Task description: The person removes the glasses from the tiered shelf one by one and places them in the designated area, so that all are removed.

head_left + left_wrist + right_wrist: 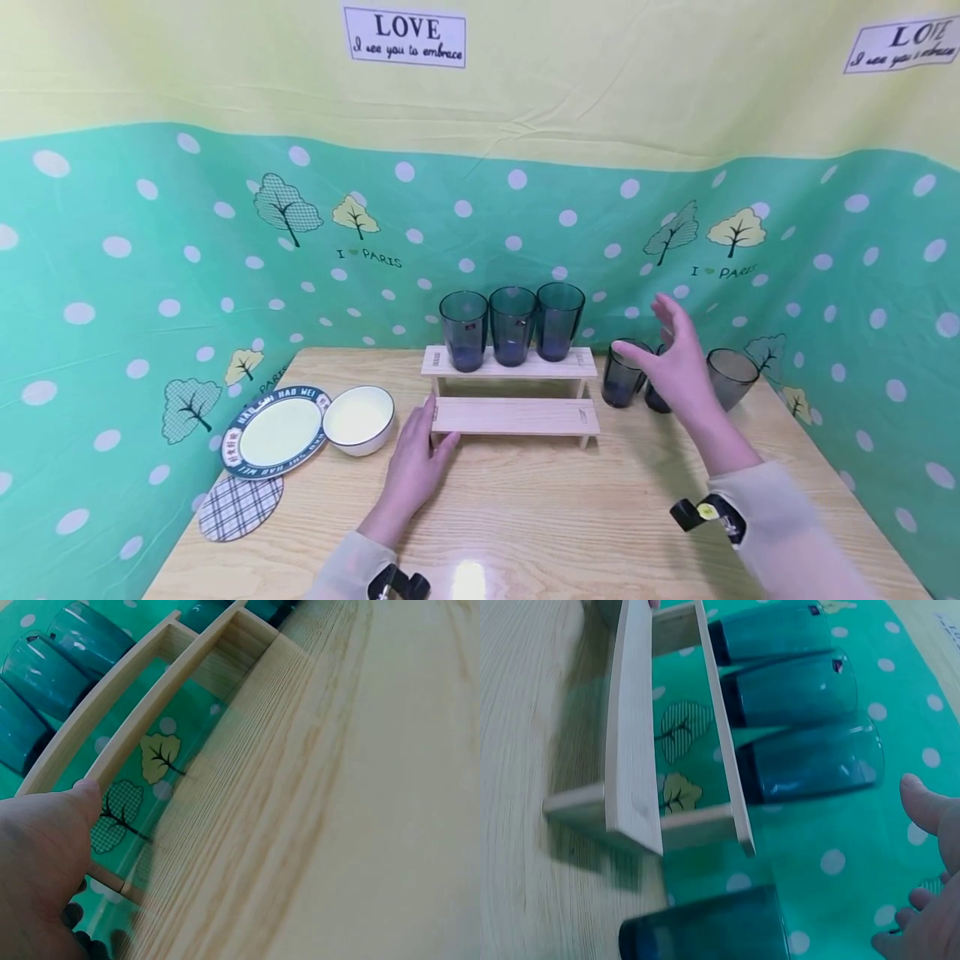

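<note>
A two-tier wooden rack (pixel 517 415) stands mid-table, with three dark-tinted glasses (pixel 513 325) upright in a row on its upper shelf. My left hand (pixel 416 458) grips the left end of the lower shelf, thumb at the front edge and fingers along the side. Its thumb overlaps the shelf edge in the left wrist view. To the right of the rack, my right hand (pixel 678 367) is raised with thumb and fingers spread, nothing between them. Near it on the table stand a dark glass (pixel 621 379), a second glass mostly hidden behind the hand, and a greyer glass (pixel 732 379).
At the left, a white plate (pixel 277 433) with a blue patterned rim leans beside a white bowl (pixel 358 419). A checked round coaster (pixel 240 508) lies in front of the plate. A green and yellow dotted cloth (pixel 480 208) hangs behind and along the sides of the table.
</note>
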The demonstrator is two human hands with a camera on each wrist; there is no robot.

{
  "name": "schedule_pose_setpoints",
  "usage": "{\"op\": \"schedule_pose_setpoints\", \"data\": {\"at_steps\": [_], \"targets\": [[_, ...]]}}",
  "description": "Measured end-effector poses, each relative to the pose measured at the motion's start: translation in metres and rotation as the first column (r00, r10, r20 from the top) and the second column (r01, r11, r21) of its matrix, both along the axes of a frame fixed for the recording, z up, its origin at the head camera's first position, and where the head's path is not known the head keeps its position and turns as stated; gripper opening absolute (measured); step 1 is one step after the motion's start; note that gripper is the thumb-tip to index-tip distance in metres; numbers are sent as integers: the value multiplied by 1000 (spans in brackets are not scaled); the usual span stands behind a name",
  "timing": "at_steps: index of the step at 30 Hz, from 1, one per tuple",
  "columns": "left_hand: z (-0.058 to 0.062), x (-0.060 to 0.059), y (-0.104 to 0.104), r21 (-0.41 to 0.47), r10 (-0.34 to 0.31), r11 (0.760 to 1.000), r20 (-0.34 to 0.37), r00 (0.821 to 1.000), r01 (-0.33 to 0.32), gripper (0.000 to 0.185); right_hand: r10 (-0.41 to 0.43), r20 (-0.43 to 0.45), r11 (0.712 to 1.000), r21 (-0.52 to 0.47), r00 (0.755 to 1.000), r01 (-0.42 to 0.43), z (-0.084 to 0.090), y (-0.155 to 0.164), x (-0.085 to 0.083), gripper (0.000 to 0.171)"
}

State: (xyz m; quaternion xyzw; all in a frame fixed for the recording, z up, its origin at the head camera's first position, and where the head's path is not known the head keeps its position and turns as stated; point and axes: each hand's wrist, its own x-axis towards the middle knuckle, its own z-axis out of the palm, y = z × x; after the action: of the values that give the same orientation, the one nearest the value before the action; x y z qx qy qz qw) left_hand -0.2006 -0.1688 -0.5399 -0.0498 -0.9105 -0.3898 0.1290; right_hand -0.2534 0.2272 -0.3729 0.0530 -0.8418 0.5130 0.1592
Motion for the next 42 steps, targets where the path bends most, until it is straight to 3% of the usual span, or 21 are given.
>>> {"op": "schedule_pose_setpoints", "data": {"at_steps": [16, 32, 42], "targets": [[-1, 1, 0, 1, -6, 1000, -7, 1000, 6, 83, 142, 48, 987, -89, 989, -138, -3, -52, -25, 105], [-1, 0, 0, -4, -14, 1000, -40, 999, 14, 82, 143, 149, 985, -117, 978, -126, -12, -80, -49, 108], [-2, 0, -1, -9, -17, 1000, -50, 999, 17, 83, 126, 180, 987, -122, 976, -105, -15, -86, -54, 111]]}}
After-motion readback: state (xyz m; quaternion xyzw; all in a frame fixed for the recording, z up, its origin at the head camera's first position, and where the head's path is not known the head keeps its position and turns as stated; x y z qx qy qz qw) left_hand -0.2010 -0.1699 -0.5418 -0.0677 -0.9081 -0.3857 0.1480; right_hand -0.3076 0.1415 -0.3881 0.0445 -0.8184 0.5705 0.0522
